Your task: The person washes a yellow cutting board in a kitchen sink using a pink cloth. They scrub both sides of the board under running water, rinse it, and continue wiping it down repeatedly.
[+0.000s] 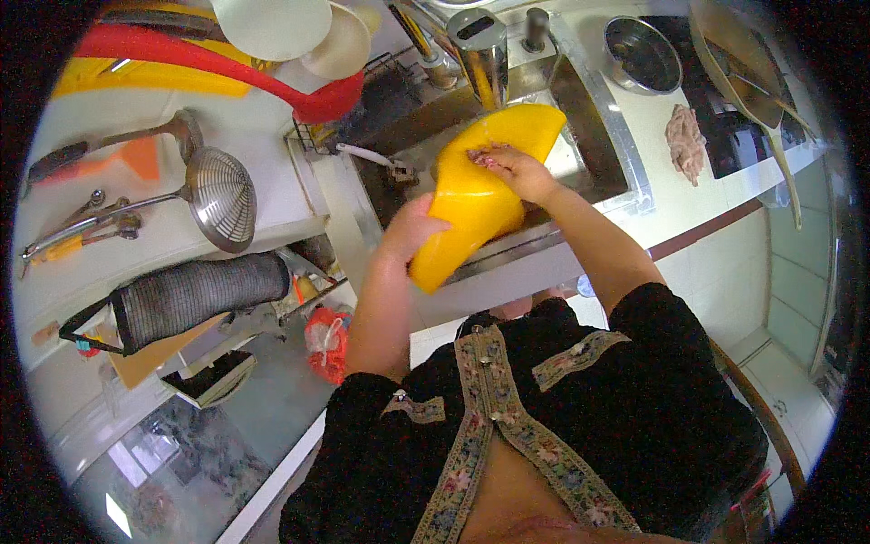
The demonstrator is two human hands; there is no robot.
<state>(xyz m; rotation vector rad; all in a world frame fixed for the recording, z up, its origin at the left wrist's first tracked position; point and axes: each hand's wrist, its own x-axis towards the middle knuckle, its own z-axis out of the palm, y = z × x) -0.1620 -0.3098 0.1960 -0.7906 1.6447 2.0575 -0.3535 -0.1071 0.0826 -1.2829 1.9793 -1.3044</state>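
Note:
Over the stainless steel sink (pixel 612 160) I hold a curved yellow plastic piece (pixel 476 217), perhaps a flexible mat or a basin; its kind is not clear. My left hand (pixel 414 231) grips its lower left edge, the thumb lying on the near face. Against its upper face rests my right hand (pixel 523 171), with a small crumpled pinkish-brown cloth (pixel 484 156) under the fingers. A shiny metal faucet (pixel 482 58) stands just behind the yellow piece. Left of it, a white-handled brush (pixel 367 155) lies in the sink, partly hidden.
On the right counter are a metal pot (pixel 642 54), a crumpled cloth (pixel 685 143) and a long-handled pan (pixel 741 68) over a black cooktop (pixel 727 149). A red ladle (pixel 204 58) and a wire skimmer (pixel 221 197) are at left. Below hangs a red bag (pixel 327 343).

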